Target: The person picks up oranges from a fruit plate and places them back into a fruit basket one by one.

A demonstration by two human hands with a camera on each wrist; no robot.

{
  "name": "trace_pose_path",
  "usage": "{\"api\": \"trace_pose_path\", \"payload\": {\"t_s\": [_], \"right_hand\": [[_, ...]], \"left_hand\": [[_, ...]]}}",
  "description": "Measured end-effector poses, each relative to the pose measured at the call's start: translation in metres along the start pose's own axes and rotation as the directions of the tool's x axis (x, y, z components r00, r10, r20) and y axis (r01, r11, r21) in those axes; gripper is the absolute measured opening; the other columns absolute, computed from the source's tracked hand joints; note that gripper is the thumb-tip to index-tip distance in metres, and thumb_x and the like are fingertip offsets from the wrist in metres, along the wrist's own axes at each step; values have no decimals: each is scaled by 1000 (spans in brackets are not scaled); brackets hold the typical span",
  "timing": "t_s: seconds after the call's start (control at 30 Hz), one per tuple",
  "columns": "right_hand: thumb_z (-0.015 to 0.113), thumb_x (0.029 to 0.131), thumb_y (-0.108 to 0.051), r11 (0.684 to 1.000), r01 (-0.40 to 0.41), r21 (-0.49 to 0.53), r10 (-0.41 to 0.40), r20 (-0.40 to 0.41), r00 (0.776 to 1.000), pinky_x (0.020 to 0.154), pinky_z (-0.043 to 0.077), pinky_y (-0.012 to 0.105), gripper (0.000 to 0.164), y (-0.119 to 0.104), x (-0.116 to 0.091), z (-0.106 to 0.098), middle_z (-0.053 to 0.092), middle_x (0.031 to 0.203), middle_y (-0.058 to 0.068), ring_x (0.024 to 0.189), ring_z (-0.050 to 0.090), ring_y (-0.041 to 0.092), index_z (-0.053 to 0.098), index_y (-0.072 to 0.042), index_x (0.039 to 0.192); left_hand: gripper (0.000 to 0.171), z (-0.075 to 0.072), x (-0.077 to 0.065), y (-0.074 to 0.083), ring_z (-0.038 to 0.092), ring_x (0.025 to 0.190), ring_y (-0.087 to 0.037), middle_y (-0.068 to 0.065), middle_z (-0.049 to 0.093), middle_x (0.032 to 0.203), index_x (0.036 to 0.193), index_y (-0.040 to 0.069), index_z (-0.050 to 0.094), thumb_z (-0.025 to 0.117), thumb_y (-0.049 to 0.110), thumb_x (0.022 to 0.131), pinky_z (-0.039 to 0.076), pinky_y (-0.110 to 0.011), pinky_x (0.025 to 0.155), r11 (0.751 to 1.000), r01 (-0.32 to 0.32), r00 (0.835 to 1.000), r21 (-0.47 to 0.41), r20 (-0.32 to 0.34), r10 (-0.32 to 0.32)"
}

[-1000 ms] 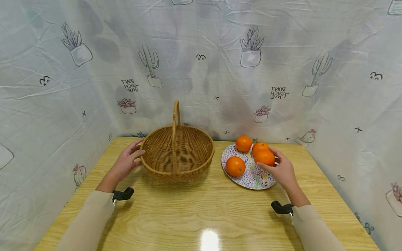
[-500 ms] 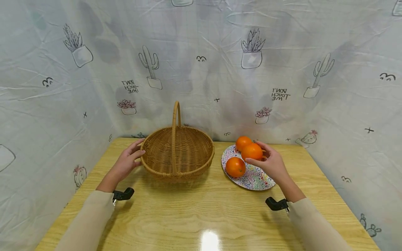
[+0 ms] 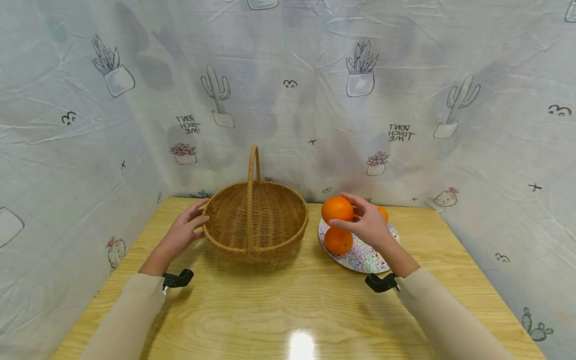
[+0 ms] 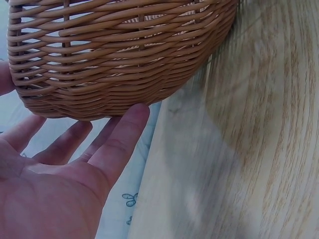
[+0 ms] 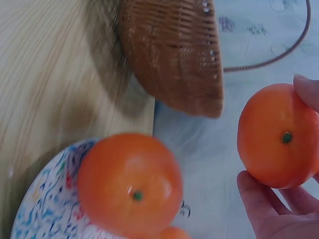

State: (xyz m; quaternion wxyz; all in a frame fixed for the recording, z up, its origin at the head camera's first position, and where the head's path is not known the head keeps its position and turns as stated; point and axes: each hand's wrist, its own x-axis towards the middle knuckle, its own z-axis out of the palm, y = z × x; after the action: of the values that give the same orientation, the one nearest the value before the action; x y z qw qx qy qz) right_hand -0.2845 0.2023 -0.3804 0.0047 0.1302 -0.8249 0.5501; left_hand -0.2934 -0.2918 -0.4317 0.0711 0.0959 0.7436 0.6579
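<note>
My left hand [image 3: 180,231] holds the left rim of a wicker basket [image 3: 281,210]. Its thumb lies at the rim, and in the left wrist view the fingers touch the woven outer side [image 4: 114,74]. Over the patterned plate [image 3: 369,260], an orange [image 3: 337,208] is raised between the thumb and fingers of my right hand [image 3: 371,225]. On the plate below it sits another orange [image 3: 338,242], shown large in the right wrist view [image 5: 129,184]. Part of a further orange [image 3: 383,212] peeks out behind the right hand, which hides some of the plate.
The basket's tall handle [image 3: 251,200] arches over its middle. Basket and plate stand toward the back of a wooden table [image 3: 270,305], with a gap between them. A cactus-print cloth [image 3: 292,115] hangs behind and along the sides. Each wrist wears a black mount [image 3: 179,278].
My right hand has lifted an orange off the plate and carried it left and slightly up, toward the basket. The left hand and the basket have stayed in place.
</note>
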Motion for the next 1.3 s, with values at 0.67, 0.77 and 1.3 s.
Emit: {"api": "trace_pose_path", "payload": {"t_s": [0.67, 0.77, 1.3], "right_hand": [[89, 81, -30, 994, 75, 73, -82, 94, 992, 90, 61, 37, 75, -38, 24, 45, 63, 140, 4, 121, 66, 26, 55, -26, 148], [90, 81, -29, 994, 76, 74, -82, 90, 993, 89, 61, 36, 74, -42, 29, 50, 65, 137, 5, 119, 67, 26, 57, -26, 147], [88, 82, -19, 981, 7, 195, -36, 146, 989, 96, 59, 42, 71, -60, 64, 67, 62, 141, 5, 124, 64, 29, 58, -24, 146]], "left_hand": [[67, -1, 1, -12, 37, 144, -43, -24, 23, 165, 167, 20, 14, 48, 32, 110, 59, -30, 93, 999, -36, 999, 1, 3, 36], [66, -2, 0, -12, 39, 143, -40, -24, 22, 165, 167, 19, 14, 47, 31, 111, 59, -30, 94, 999, -35, 999, -3, 4, 35], [68, 2, 5, -6, 52, 133, -24, -26, 23, 163, 167, 19, 17, 51, 32, 109, 59, -30, 94, 999, -17, 1000, -35, -7, 16]]}}
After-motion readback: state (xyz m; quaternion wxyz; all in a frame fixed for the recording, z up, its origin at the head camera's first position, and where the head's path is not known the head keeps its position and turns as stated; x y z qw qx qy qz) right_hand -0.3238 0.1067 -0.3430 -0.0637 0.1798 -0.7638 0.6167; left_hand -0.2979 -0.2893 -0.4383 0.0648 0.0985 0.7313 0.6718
